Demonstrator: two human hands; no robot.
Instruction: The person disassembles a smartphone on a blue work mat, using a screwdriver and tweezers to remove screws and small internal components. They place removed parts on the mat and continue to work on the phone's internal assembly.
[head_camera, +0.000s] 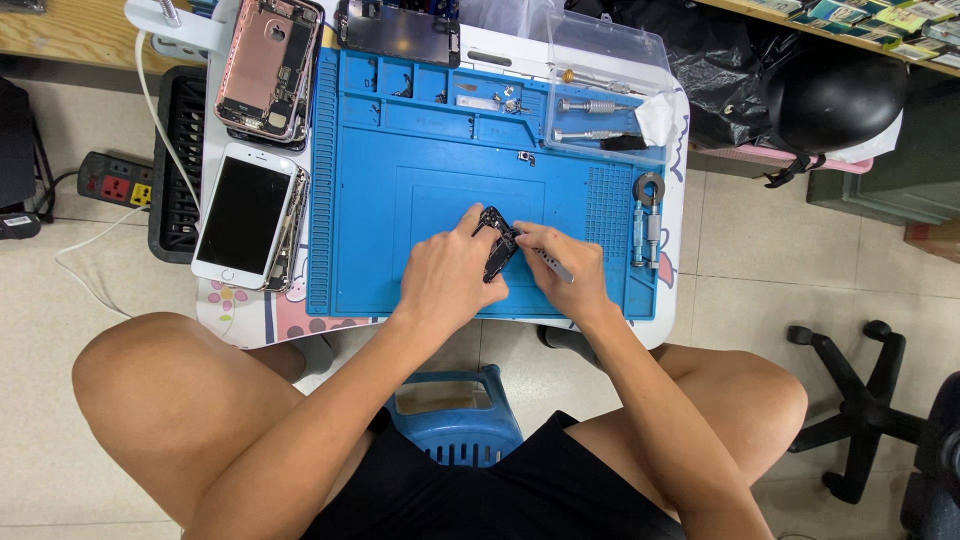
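The board (497, 243), a small dark part, long and narrow, sat tilted near the mat's (440, 170) middle, pinned between both hands. The left hand (447, 270) pinched its upper end from seven o'clock; the right hand (565, 270) closed on a thin grey tool (550, 264), tip at the board, from four o'clock. Bare blue mat lay open at twelve o'clock; the near edge ran just under the wrists. At nine o'clock, off the mat, lay a white phone (245, 215); at three, grey drivers (645, 232).
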